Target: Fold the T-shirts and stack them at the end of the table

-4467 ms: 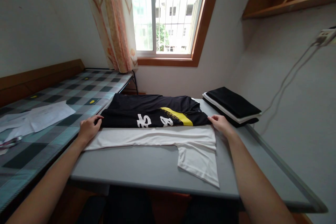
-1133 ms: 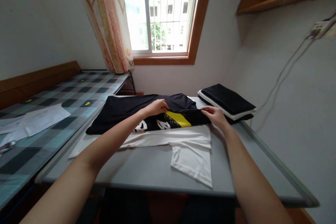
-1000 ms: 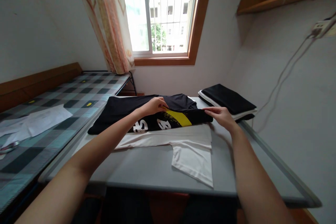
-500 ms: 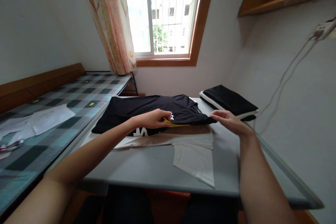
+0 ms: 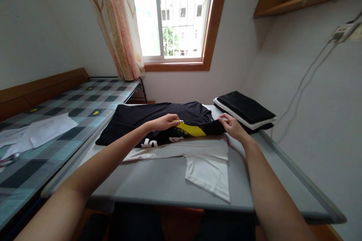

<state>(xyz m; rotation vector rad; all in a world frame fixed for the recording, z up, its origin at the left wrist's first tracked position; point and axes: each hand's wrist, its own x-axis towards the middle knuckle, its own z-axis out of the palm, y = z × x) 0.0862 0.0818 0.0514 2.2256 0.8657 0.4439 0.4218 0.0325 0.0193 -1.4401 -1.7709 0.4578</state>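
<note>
Head view: the left hand (image 5: 166, 121) pinches the black T-shirt (image 5: 144, 115) between thumb and fingers, near the end of its yellow stripe (image 5: 194, 130), while the right hand (image 5: 229, 125) pinches the same shirt close to the collar end. The cloth between the two hands is held up in a shallow sag, and parts of the white lettering (image 5: 149, 143) show below it. The shirt lies across the far half of a grey table (image 5: 149, 186), partly over a white short-sleeved shirt (image 5: 209, 171), whose sleeve angles toward the table's near edge.

The left forearm crosses in front of both shirts and hides part of each. Just behind the right hand sits a stack of folded black and white fabric (image 5: 245, 107), its near corner partly covered by that hand.

Left of the table is a bed with a checked mattress (image 5: 113, 90); on it are white paper sheets (image 5: 53, 128) and a small shiny object (image 5: 11, 158) too blurred to name. Beyond stand a floral curtain (image 5: 117, 26) and a brown-framed window (image 5: 177, 64). On the right wall, a cable (image 5: 304, 86) runs down from a socket (image 5: 342, 32), below a wooden shelf (image 5: 311, 3).
</note>
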